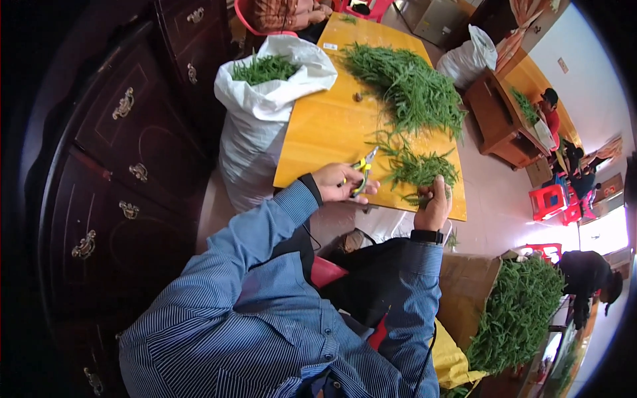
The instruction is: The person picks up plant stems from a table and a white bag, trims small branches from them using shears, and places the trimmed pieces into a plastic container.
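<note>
My left hand is closed round the yellow and dark handles of small pliers. Their metal jaws point away from me over the table's near edge. To the right, my right hand is closed with the thumb on top, gripping green leafy sprigs. A loose small pile of similar feathery green sprigs lies on the yellow wooden table, just beyond that hand. Farther back rests a large heap of green sprigs.
An open white sack with greens stands at the table's left, beside dark drawers. A cardboard box and a mass of greens are at lower right. A person in an orange top sits at the far end; others work at right.
</note>
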Demonstrator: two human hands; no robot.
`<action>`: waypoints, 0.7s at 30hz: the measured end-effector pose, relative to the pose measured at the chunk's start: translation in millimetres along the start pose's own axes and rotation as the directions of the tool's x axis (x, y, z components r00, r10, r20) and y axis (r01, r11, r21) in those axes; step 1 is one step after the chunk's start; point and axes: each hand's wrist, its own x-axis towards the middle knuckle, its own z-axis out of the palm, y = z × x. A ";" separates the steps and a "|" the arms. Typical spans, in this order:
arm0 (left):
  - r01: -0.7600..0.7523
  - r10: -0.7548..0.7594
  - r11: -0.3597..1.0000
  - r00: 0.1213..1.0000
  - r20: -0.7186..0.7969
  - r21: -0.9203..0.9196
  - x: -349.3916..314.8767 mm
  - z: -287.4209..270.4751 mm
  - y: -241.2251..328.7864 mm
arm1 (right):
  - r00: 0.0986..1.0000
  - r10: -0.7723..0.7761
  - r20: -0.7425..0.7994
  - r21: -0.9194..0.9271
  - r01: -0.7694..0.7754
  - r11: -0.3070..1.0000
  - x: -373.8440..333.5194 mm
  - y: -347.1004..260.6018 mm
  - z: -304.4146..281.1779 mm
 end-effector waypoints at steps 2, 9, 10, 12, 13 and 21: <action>-0.015 0.015 0.999 1.000 -0.017 -0.048 -6.4 3.1 5.9 | 1.000 0.008 0.022 0.033 -0.009 0.999 -1.0 -10.5 8.6; -0.100 0.096 0.994 0.993 -0.074 -0.043 -30.2 -10.2 15.6 | 0.998 0.013 0.067 0.026 -0.015 1.000 -6.4 -15.5 40.3; -0.104 0.100 0.993 0.992 -0.074 -0.053 -31.1 -11.5 15.3 | 0.997 0.017 0.071 0.017 -0.018 1.000 -4.2 -12.5 42.0; -0.112 0.108 0.992 0.991 -0.082 -0.051 -34.4 -13.5 15.4 | 0.992 0.036 0.124 -0.007 -0.035 0.999 -3.8 -5.2 51.7; -0.118 0.113 0.992 0.990 -0.088 -0.051 -36.6 -14.1 15.6 | 0.987 0.047 0.153 -0.019 -0.045 0.999 -4.0 -2.1 57.6; -0.103 0.099 0.994 0.991 -0.090 -0.033 -31.3 -4.8 -1.8 | 0.987 -0.023 0.159 -0.053 0.032 0.998 9.9 2.5 84.4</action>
